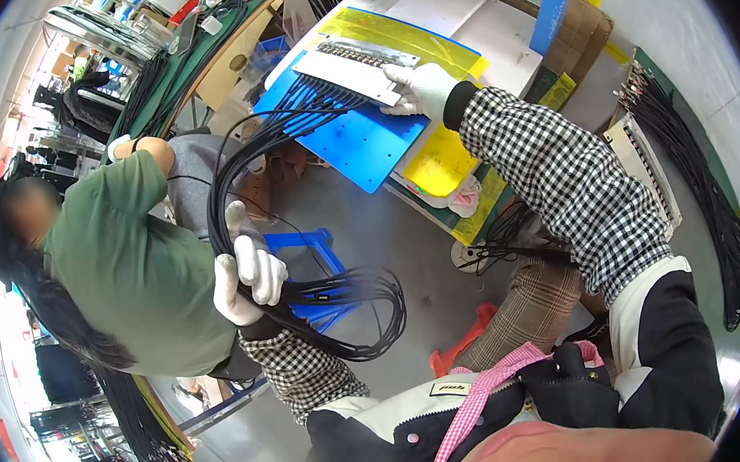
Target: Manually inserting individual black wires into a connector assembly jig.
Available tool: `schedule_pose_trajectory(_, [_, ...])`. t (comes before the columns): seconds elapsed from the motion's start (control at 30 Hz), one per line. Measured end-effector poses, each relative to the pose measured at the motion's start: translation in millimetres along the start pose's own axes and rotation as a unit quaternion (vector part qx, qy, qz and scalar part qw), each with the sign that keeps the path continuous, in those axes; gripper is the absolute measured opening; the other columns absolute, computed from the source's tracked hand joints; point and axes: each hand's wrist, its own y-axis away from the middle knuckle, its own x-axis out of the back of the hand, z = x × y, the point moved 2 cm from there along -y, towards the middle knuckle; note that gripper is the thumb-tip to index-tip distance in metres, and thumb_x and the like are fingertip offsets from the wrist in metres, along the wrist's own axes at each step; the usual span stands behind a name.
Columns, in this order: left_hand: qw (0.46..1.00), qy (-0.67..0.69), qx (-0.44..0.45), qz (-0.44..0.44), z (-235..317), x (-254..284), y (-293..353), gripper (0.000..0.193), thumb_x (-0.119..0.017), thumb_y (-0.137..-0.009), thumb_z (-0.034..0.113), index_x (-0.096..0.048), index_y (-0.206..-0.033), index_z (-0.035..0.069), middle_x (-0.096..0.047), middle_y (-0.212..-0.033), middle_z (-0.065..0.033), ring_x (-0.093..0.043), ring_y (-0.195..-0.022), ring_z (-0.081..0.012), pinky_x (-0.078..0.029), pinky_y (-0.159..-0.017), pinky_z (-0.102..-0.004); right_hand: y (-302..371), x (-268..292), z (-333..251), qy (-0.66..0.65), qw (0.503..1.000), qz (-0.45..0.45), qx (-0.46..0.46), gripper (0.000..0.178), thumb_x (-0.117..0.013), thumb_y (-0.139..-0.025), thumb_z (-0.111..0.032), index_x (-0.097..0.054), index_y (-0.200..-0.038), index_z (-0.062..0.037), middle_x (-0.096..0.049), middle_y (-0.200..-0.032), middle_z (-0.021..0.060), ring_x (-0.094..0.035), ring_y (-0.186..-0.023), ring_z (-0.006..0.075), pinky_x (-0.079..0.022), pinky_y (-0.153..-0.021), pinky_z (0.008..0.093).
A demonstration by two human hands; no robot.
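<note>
My left hand [249, 278], in a white glove, is closed around a looped bundle of black cables [215, 192] hanging above the floor. From there the cables run up to a long white plate fixture [348, 76], where their ends sit side by side in a row. My right hand [419, 89], also gloved, grips the fixture's right end, with the thumb on its near edge. Beneath the fixture lies a blue board [363, 148] with small holes, tilted at the bench edge. A translucent yellow sheet [433, 41] lies behind and under it.
A co-worker in a green shirt [125, 252] sits close on my left. A blue stool [323, 244] stands below the cables. On the right, another black cable bundle [691, 176] lies beside a slotted white fixture [643, 167]. A blue post [554, 4] rises behind the bench.
</note>
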Motion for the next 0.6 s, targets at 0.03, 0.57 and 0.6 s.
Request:
schedule_pose_trajectory(0.03, [1.0,-0.002,-0.003,0.008,0,1,-2,0.054,-0.037,-0.102,0.019,-0.013,-0.146,0.0,-0.044,-0.075,-0.001,-0.036,-0.05,-0.0077,-0.035,-0.047,-0.0189,1,-2,1,-0.008,1.0,0.006,0.013,0.046,-0.064,-0.089,-0.015,-0.042,-0.117,0.0135,-0.058,-0.1,0.0275,-0.066,-0.08,0.0337,-0.06,-0.07,0.045])
schedule_pose_trajectory(0.57, [0.998,-0.011,-0.014,0.06,2,25,0,0.055,-0.037,-0.102,0.019,-0.013,-0.147,0.001,-0.047,-0.079,-0.0014,-0.038,-0.052,-0.0082,-0.037,-0.049,-0.0213,4,-5,3,0.005,0.996,0.071,0.061,0.039,-0.063,-0.09,-0.014,-0.046,-0.116,0.0095,-0.058,-0.102,0.0249,-0.067,-0.082,0.0334,-0.061,-0.068,0.0445])
schedule_pose_trajectory(0.6, [0.999,-0.007,-0.009,0.048,2,24,-1,0.054,-0.037,-0.102,0.019,-0.013,-0.147,0.001,-0.046,-0.079,-0.0015,-0.037,-0.052,-0.008,-0.037,-0.051,-0.021,3,-4,3,0.004,0.996,0.07,0.061,0.038,-0.063,-0.09,-0.014,-0.046,-0.115,0.0095,-0.058,-0.101,0.025,-0.066,-0.082,0.0335,-0.061,-0.068,0.0446])
